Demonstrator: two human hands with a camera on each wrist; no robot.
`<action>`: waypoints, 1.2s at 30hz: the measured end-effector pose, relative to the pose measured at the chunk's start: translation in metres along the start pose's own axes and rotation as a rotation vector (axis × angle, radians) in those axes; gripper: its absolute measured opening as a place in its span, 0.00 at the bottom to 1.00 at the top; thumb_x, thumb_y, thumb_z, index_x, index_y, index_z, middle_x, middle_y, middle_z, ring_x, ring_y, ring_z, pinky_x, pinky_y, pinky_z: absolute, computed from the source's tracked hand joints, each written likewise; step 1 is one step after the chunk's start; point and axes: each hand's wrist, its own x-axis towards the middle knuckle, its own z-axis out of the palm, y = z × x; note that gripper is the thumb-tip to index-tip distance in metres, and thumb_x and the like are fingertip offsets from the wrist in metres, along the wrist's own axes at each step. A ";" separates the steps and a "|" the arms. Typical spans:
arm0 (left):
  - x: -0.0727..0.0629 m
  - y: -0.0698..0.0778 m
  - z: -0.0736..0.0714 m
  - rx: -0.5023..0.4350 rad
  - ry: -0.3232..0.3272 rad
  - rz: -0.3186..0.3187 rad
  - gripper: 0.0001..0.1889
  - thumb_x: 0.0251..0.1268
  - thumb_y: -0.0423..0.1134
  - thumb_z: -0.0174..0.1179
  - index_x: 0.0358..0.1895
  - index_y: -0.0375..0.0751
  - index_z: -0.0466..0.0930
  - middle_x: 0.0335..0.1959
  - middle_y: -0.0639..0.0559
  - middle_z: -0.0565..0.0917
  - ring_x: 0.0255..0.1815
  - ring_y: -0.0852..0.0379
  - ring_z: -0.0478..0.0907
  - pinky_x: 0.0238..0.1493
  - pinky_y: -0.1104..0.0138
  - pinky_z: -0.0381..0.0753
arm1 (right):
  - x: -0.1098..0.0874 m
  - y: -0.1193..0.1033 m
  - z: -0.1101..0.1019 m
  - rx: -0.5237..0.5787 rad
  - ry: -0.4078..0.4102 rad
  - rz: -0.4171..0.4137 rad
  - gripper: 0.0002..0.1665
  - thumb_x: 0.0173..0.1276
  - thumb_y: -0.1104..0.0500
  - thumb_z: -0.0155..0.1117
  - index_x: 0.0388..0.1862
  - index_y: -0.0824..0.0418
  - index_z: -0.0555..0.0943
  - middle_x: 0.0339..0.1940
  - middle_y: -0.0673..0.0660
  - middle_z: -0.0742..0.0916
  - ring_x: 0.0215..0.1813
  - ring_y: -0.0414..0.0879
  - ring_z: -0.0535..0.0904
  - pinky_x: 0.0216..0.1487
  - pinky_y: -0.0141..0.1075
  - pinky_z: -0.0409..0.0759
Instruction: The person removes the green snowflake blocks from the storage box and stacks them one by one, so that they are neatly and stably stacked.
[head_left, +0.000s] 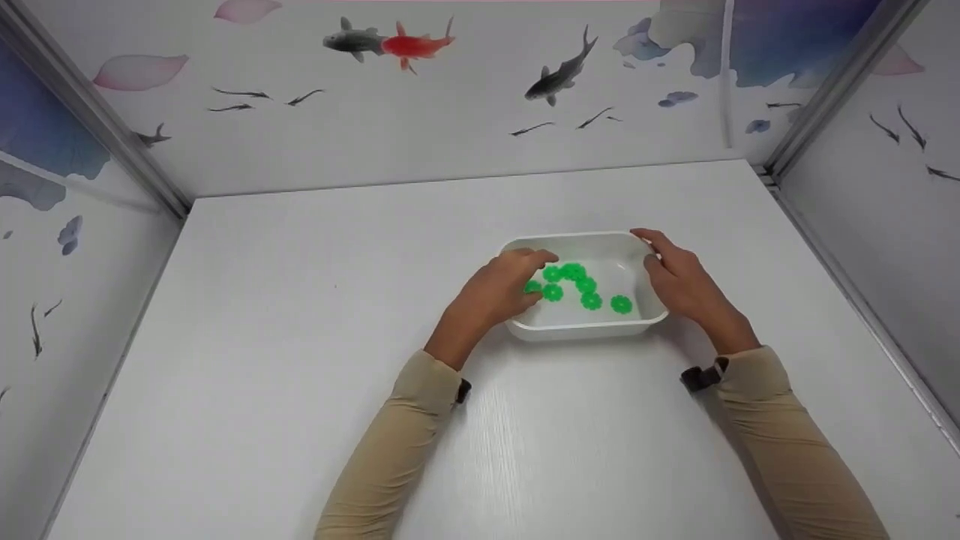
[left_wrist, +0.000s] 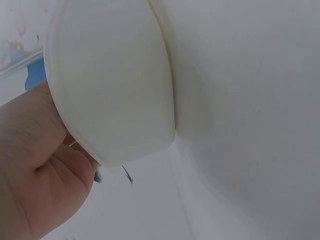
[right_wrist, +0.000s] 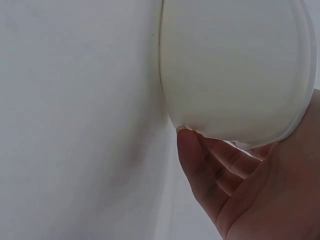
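A white rectangular plastic basin [head_left: 585, 328] sits on the table, holding several green snowflake-shaped discs [head_left: 591, 301]. My left hand [head_left: 499, 289] reaches over its left end, thumb and index finger spread apart above the discs. From the left wrist, that hand [left_wrist: 47, 165] shows behind the rim, its fingertips hidden by the basin wall [left_wrist: 115, 80]. At the right end, my right hand [head_left: 682, 281] grips the basin, thumb at the inner side of the rim. In the right wrist view its fingers [right_wrist: 195, 170] curl against the outside of the basin.
The white table [head_left: 300, 337] is bounded by a back panel [head_left: 450, 127] painted with fish and by side panels in metal frames. Dark wrist straps [head_left: 701, 377] show at the beige sleeves [head_left: 787, 427].
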 end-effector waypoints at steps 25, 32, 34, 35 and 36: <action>0.022 0.021 0.007 0.351 -0.140 -0.209 0.16 0.71 0.38 0.75 0.58 0.44 0.87 0.50 0.49 0.90 0.41 0.56 0.75 0.56 0.60 0.90 | 0.001 0.001 0.001 0.017 0.010 -0.001 0.32 0.89 0.53 0.38 0.88 0.48 0.62 0.80 0.68 0.76 0.73 0.65 0.77 0.73 0.68 0.76; 0.024 0.020 0.008 0.365 -0.138 -0.199 0.13 0.73 0.37 0.72 0.57 0.44 0.89 0.48 0.48 0.92 0.38 0.56 0.73 0.54 0.61 0.91 | 0.001 0.001 0.001 0.008 0.017 0.002 0.32 0.89 0.53 0.38 0.88 0.47 0.62 0.80 0.68 0.76 0.74 0.65 0.78 0.72 0.68 0.76; 0.024 0.021 0.008 0.362 -0.142 -0.198 0.12 0.75 0.36 0.70 0.57 0.44 0.89 0.48 0.48 0.92 0.38 0.56 0.73 0.54 0.61 0.90 | 0.000 0.001 0.001 0.007 0.016 0.007 0.32 0.89 0.53 0.38 0.88 0.48 0.61 0.80 0.68 0.76 0.73 0.65 0.77 0.72 0.68 0.76; 0.024 0.021 0.008 0.358 -0.144 -0.199 0.11 0.75 0.36 0.69 0.57 0.44 0.89 0.48 0.48 0.91 0.39 0.56 0.73 0.54 0.60 0.90 | 0.000 0.001 0.001 0.007 0.017 0.010 0.32 0.89 0.53 0.38 0.88 0.47 0.61 0.80 0.68 0.76 0.73 0.65 0.78 0.72 0.68 0.76; 0.024 0.021 0.008 0.353 -0.148 -0.201 0.11 0.76 0.36 0.68 0.57 0.44 0.89 0.48 0.48 0.91 0.39 0.56 0.73 0.54 0.60 0.90 | 0.000 0.001 0.002 0.008 0.017 0.013 0.32 0.89 0.53 0.38 0.88 0.47 0.62 0.80 0.68 0.76 0.73 0.65 0.78 0.72 0.68 0.77</action>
